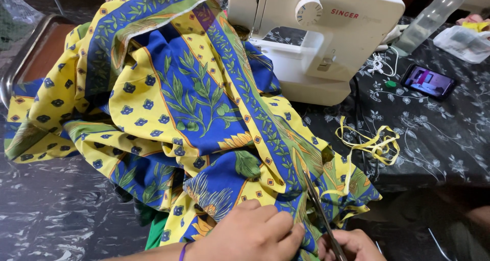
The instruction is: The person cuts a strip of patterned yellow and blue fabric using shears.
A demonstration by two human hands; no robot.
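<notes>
A large blue and yellow patterned cloth (173,97) with leaves and flowers lies bunched over the table. My left hand (250,233) presses and pinches its near edge at the bottom of the view. My right hand (349,245), partly cut off by the frame, grips a pair of scissors (319,210). The blades point up and away into the cloth's edge, right beside my left fingers. A purple band circles my left wrist.
A white sewing machine (321,36) stands behind the cloth. A yellow tape measure (370,141) lies coiled at right on the dark floral table cover (439,138). Farther right are a phone (429,81), a clear plastic bottle (434,16) and a plastic bag (467,41). A metal tray edge (25,52) shows at left.
</notes>
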